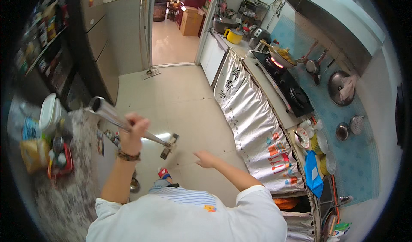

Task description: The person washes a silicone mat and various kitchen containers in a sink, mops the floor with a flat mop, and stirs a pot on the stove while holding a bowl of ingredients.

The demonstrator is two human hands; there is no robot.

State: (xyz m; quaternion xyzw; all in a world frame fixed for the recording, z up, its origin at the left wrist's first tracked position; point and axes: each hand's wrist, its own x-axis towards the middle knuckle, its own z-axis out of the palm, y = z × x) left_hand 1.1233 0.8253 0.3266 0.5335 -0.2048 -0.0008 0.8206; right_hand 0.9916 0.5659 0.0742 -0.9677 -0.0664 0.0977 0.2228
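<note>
My left hand (135,126) is wrapped around the silvery tube of a long-handled floor tool (111,114). The tube's round, hollow-looking upper end rises beside the stone countertop (82,152). Down on the tiled floor (193,113) rests the tool's small, dark-and-light head (169,146), ahead of my foot in a red and blue shoe (164,173). Over the floor, apart from the tool, my right hand (205,158) holds nothing, one finger extended and the others loosely bent.
A flat mop (151,73) leans by the doorway. On the right, a pan of food (283,56) sits over a glowing burner on the black cooktop (283,84). A printed curtain (254,123) hangs below. Containers and a red tray (68,161) crowd the left counter.
</note>
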